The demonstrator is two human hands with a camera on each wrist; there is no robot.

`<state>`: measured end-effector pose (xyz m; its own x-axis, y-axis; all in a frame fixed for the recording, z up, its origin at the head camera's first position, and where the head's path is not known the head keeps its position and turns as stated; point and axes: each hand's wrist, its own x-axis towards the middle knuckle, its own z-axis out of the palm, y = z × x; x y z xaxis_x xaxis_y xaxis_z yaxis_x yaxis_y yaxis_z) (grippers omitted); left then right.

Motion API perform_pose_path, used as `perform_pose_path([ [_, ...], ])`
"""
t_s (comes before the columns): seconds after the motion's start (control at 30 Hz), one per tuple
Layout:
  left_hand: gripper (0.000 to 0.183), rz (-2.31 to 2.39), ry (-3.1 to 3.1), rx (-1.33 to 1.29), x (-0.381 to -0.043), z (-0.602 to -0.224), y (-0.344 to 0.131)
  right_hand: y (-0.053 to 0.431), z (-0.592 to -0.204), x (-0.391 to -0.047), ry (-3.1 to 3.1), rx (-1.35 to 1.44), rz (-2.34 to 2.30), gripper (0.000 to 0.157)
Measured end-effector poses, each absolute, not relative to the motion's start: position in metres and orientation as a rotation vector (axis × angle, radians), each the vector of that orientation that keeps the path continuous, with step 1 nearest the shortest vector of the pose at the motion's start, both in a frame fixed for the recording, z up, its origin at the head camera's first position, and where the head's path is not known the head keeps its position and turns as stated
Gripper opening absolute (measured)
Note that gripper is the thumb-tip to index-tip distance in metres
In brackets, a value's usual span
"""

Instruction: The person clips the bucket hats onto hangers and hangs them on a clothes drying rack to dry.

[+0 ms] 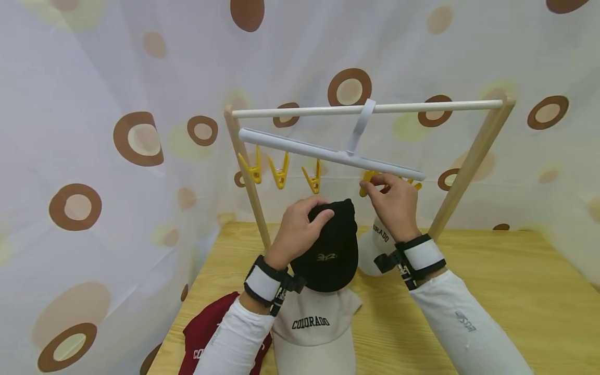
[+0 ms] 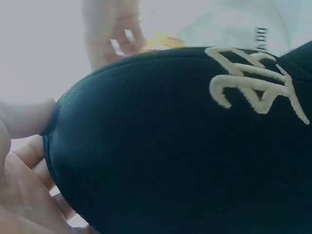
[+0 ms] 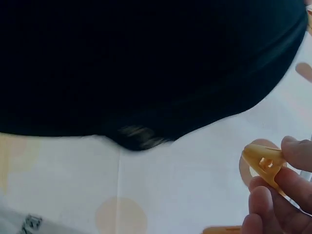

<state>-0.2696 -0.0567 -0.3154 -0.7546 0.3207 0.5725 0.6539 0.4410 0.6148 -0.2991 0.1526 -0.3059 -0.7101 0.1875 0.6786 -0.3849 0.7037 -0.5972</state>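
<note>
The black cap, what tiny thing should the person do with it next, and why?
Probably lift the black cap towards the yellow clip, because the left grip holds the cap below the hanger, the right grip pinches that clip, and there's a gap between them.

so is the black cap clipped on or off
Off: the left hand holds the black cap below the hanger, and the yellow clip the right hand pinches is apart from it.
</note>
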Motion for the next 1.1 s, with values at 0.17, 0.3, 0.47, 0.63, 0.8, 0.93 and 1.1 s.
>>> perform_pose_path([
  [0.17, 0.027, -1.272, -2.404, -0.844, -0.296, -0.322, -0.045, 0.156, -0.306, -0.299, -2.151, 0.063, 1.090, 0.028],
  [0.3, 0.029, -1.362, -2.464, -0.806, -0.316, -0.325, -0.044, 0.153, -0.308, -0.300, -2.159, -0.013, 1.239, 0.032],
  [0.47, 0.019, -1.365, -2.466, -0.869, -0.340, -0.325, -0.050, 0.146, -0.308, -0.301, -2.148, -0.085, 1.480, 0.044],
  [0.63, 0.018, -1.272, -2.611, -0.995, -0.352, -0.312, -0.062, 0.142, -0.307, -0.303, -2.171, -0.057, 1.622, 0.052],
  [0.8, 0.038, -1.008, -2.827, -1.140, -0.408, -0.342, -0.071, 0.145, -0.305, -0.302, -2.196, -0.043, 1.697, 0.050],
  [0.93, 0.038, -0.970, -2.825, -1.186, -0.449, -0.373, -0.066, 0.148, -0.303, -0.302, -2.216, -0.042, 1.751, 0.045],
  [1.1, 0.026, -1.097, -2.781, -1.227, -0.361, -0.304, -0.051, 0.150, -0.303, -0.301, -2.228, -0.026, 1.782, 0.041],
])
